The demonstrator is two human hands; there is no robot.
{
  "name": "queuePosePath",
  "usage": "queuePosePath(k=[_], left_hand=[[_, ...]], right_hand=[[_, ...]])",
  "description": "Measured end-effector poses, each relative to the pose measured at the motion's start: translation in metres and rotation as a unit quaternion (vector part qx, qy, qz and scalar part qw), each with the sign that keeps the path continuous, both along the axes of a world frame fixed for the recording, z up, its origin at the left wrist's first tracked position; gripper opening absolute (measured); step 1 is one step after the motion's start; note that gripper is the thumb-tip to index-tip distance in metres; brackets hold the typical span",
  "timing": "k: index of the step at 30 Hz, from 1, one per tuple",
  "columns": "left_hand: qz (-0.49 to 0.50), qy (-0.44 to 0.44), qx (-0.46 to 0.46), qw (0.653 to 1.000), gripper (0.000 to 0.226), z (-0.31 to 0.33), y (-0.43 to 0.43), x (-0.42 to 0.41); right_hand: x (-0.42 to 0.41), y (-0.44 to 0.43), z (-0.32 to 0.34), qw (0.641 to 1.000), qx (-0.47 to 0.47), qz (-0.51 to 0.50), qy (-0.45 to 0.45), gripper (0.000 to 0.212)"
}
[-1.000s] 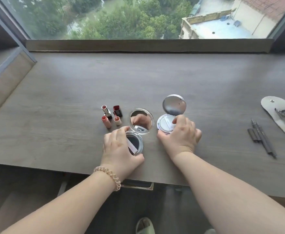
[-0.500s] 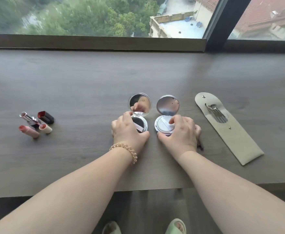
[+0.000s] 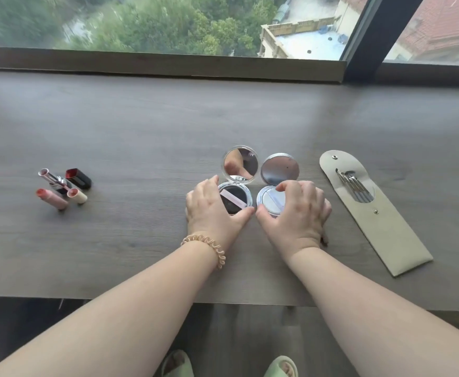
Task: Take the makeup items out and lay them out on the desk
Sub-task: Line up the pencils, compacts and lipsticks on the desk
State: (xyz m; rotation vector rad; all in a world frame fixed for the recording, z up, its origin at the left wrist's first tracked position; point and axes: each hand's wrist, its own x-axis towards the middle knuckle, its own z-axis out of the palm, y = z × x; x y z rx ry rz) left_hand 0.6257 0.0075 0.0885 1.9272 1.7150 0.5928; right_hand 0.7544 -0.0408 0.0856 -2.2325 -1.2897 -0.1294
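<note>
Two round compacts stand open side by side on the wooden desk (image 3: 141,126). My left hand (image 3: 212,210) grips the base of the left compact (image 3: 240,164), which holds a dark puff with a pink strap; its mirror lid is upright. My right hand (image 3: 296,210) grips the base of the right compact (image 3: 270,204), which holds a white puff under a silver lid. Several open lipsticks (image 3: 62,189) lie in a cluster at the far left. A beige pouch (image 3: 380,221) with metal tools lies to the right.
A window sill (image 3: 168,62) runs along the back of the desk, with a dark window post (image 3: 372,36) at the right. The desk's front edge is close to me. A dark pen tip (image 3: 325,240) peeks out under my right wrist.
Both compacts slid right with my hands, away from the lipsticks and up beside the beige pouch. The view also swung right. Since half a second ago, little has moved.
</note>
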Motion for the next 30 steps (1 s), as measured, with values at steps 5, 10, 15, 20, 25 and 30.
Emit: queuePosePath(k=[5, 10, 15, 20, 25, 30], left_hand=[[0.058, -0.073, 0.085, 0.992, 0.055, 0.013, -0.005, -0.053], [0.152, -0.117, 0.127, 0.973, 0.04, 0.02, -0.009, -0.139], [0.305, -0.128, 0.076, 0.94, 0.045, 0.02, 0.015, -0.224], [0.296, -0.139, -0.026, 0.945, 0.044, 0.016, 0.05, -0.277], [0.234, -0.121, -0.074, 0.962, 0.043, 0.006, 0.076, -0.293], [0.209, -0.115, -0.068, 0.969, 0.038, 0.0, 0.092, -0.291]], right_hand=[[-0.047, 0.024, 0.016, 0.991, 0.093, 0.086, 0.042, 0.029], [-0.12, 0.045, 0.023, 0.973, 0.059, 0.214, 0.063, 0.013], [-0.189, 0.066, 0.021, 0.956, -0.009, 0.284, 0.069, 0.009], [-0.241, 0.093, 0.017, 0.94, -0.143, 0.278, 0.137, 0.028], [-0.271, 0.116, 0.01, 0.944, -0.154, 0.252, 0.147, 0.033], [-0.289, 0.134, 0.006, 0.951, -0.147, 0.227, 0.152, 0.029]])
